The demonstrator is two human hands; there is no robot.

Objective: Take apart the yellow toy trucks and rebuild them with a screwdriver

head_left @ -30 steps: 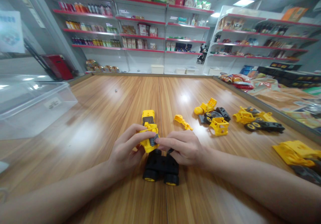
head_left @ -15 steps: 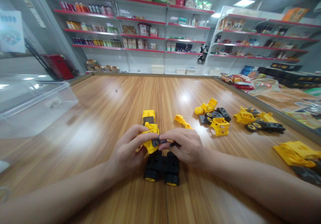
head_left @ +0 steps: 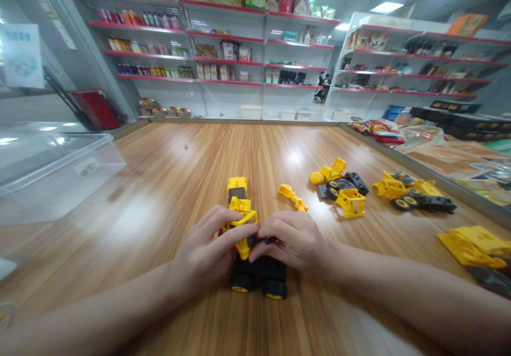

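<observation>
1. Toward the near edge of the table [head_left: 199,321], midway between its left and right edges, the left hand [head_left: 207,249] is gripping a yellow toy part [head_left: 243,249], fingers curled narrowly around it.
2. The right hand [head_left: 295,239] is pinching a small dark part [head_left: 271,240], mostly hidden by the fingers, against the right side of the yellow toy part.
3. A black wheeled chassis [head_left: 259,271] is sitting below both hands, its yellow-hubbed wheels facing the near edge. Contact between it and the yellow toy part is remaining unclear.
4. A yellow-and-grey piece [head_left: 237,187] is standing just beyond the left hand; a yellow arm piece [head_left: 293,197] is lying beyond the right hand.
5. Toward the right edge, two groups of yellow and black parts are lying: an inner group [head_left: 351,203] and an outer group [head_left: 391,187]. A large yellow piece [head_left: 475,243] is lying nearer the near right corner.
6. At the left edge, a clear plastic bin [head_left: 59,183] is carrying a white label [head_left: 88,166]; glare is obscuring its contents.
7. Beyond the far edge, shelves [head_left: 223,81] are holding bottles [head_left: 139,19] and packets; pale boxes [head_left: 250,112] are sitting at the base, contents indeterminable.
</observation>
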